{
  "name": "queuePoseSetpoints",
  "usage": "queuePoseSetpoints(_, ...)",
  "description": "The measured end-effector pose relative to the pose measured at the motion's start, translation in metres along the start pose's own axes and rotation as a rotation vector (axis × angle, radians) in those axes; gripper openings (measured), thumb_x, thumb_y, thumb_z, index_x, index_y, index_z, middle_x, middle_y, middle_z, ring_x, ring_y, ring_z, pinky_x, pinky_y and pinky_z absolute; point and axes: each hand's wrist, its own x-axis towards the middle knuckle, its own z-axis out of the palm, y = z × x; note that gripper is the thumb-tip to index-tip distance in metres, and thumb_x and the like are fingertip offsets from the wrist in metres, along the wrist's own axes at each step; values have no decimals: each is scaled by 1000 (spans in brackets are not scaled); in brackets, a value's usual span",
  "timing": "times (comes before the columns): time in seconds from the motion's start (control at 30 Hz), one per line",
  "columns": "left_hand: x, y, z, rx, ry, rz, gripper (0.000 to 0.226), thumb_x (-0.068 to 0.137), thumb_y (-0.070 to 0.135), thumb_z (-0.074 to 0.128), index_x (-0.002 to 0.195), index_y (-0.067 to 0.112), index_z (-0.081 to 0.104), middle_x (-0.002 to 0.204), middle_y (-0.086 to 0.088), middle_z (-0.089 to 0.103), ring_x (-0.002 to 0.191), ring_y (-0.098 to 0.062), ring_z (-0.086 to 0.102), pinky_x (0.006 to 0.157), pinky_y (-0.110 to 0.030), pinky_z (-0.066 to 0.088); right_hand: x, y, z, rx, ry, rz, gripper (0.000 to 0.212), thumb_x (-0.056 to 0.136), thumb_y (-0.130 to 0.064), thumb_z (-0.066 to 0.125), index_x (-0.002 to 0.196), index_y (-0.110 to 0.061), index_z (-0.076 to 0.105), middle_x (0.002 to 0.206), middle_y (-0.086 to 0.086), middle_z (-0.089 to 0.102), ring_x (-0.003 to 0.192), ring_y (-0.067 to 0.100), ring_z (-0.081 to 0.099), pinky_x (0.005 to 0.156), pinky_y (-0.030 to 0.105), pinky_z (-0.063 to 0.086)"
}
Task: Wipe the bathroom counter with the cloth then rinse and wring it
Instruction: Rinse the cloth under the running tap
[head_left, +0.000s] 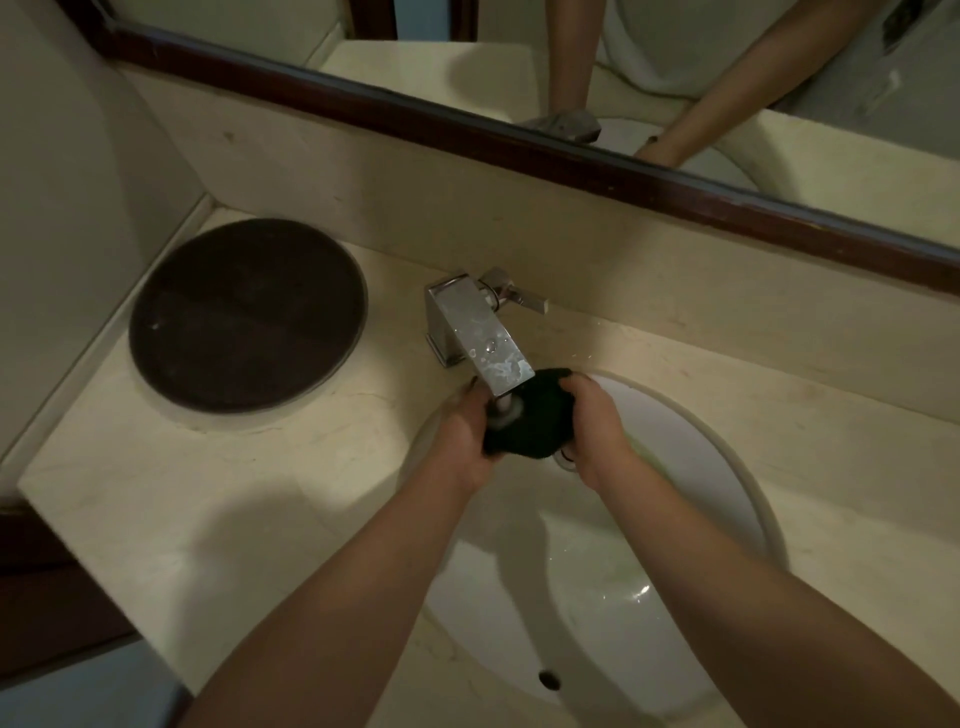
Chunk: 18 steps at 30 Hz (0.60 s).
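A dark green cloth (535, 415) is bunched up under the spout of the chrome faucet (480, 332), over the white sink basin (691, 467). Water runs from the spout onto the cloth. My left hand (465, 436) grips the cloth's left side. My right hand (597, 421) grips its right side, fingers curled over the top. Both hands are above the back of the basin. The cream stone counter (208, 519) surrounds the sink.
A round dark brown tray (247, 317) lies on the counter's back left. The faucet's lever (524, 296) points right. A dark-framed mirror (571, 156) runs along the wall above the backsplash. The overflow hole (549, 678) is at the basin's near side.
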Motion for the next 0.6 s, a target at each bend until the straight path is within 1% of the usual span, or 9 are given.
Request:
queuePoseSetpoints(0.07, -1, 2, 3, 25, 38, 43, 48, 88, 44, 55, 117, 7, 65, 117, -14, 68, 102, -29, 67, 91, -41, 54, 4, 9, 0, 41, 8, 67, 20, 84, -30, 55, 98, -24, 67, 108, 13, 69, 106, 34, 64, 90, 52, 54)
queuePoseSetpoints(0.13, -2, 2, 8, 84, 51, 112, 55, 78, 48, 60, 116, 9, 68, 112, -14, 72, 104, -34, 67, 96, -49, 52, 0, 16, 8, 72, -61, 172, 27, 90, -44, 53, 107, -26, 64, 110, 7, 68, 105, 30, 64, 83, 49, 56)
queuePoseSetpoints(0.23, -9, 0, 16, 250, 187, 305, 17, 89, 31, 59, 88, 18, 72, 87, -4, 74, 85, -26, 70, 83, -39, 54, 0, 23, 27, 101, -139, 229, 47, 87, -59, 51, 114, -24, 66, 115, 7, 69, 101, 27, 66, 78, 40, 56)
queuePoseSetpoints(0.33, -8, -2, 14, 268, 284, 332, 23, 92, 18, 53, 75, 19, 69, 76, 0, 71, 77, -23, 67, 75, -34, 53, 2, 25, 47, 136, -93, 305, 51, 69, -65, 63, 99, -25, 72, 97, 5, 74, 83, 23, 70, 67, 30, 54)
queuePoseSetpoints(0.4, -3, -1, 13, 277, 357, 312, 26, 92, 18, 50, 80, 5, 69, 74, -6, 69, 76, -27, 67, 68, -30, 54, 9, 32, 56, 195, -43, 330, 58, 56, -55, 71, 104, -22, 71, 107, 10, 73, 92, 27, 70, 75, 34, 55)
queuePoseSetpoints(0.47, 3, 1, 14, 340, 378, 321, 26, 95, 12, 47, 81, 0, 65, 65, -2, 61, 63, -19, 59, 52, -17, 47, 7, 34, 61, 262, 7, 292, 46, 69, -41, 67, 107, -15, 69, 112, 14, 71, 95, 29, 69, 77, 35, 54)
queuePoseSetpoints(0.5, 6, 1, 16, 351, 398, 353, 26, 96, 7, 46, 76, 0, 61, 62, 2, 56, 57, -13, 53, 50, -18, 41, 6, 34, 61, 253, 48, 249, 34, 79, -35, 62, 103, -12, 69, 107, 15, 72, 90, 27, 69, 72, 33, 54)
queuePoseSetpoints(0.53, 9, 1, 17, 352, 413, 363, 29, 96, 3, 45, 70, 3, 58, 61, 3, 54, 55, -9, 49, 52, -22, 39, 6, 36, 61, 217, 84, 202, 28, 87, -32, 57, 98, -10, 69, 102, 16, 72, 84, 26, 69, 69, 32, 53)
queuePoseSetpoints(0.6, 13, -1, 17, 319, 451, 340, 32, 96, 4, 46, 66, 15, 54, 66, 2, 55, 59, -12, 51, 60, -27, 41, 5, 35, 60, 162, 127, 161, 29, 94, -33, 51, 88, -10, 69, 88, 11, 72, 77, 22, 67, 67, 32, 53)
